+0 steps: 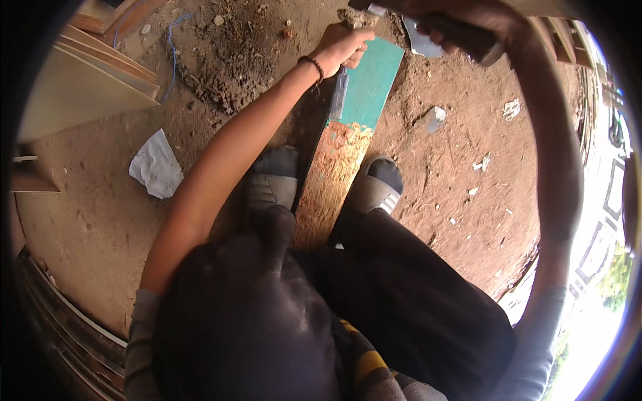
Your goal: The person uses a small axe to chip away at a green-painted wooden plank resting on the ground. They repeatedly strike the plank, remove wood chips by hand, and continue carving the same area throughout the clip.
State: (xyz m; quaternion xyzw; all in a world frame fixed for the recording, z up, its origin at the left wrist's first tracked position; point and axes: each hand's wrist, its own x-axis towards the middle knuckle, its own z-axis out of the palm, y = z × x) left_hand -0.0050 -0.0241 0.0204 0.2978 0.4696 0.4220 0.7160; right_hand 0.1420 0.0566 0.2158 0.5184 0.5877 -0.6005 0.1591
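Note:
My left hand is closed around the handle of a chisel. Its flat metal blade points down toward me, along the left side of a green-painted board. The nearer part of that board is bare, rough wood with chipped green specks at the paint's edge. Up at the top right, my right hand grips a hammer by its thick dark handle. The hammer's metal head is beside the chisel's top end, partly cut off by the frame; whether they touch I cannot tell.
My feet in sandals flank the board on the dirt floor. Wooden panels lean at the left, near a crumpled white paper. Wood chips lie past my left arm. Stacked boards curve along the lower left.

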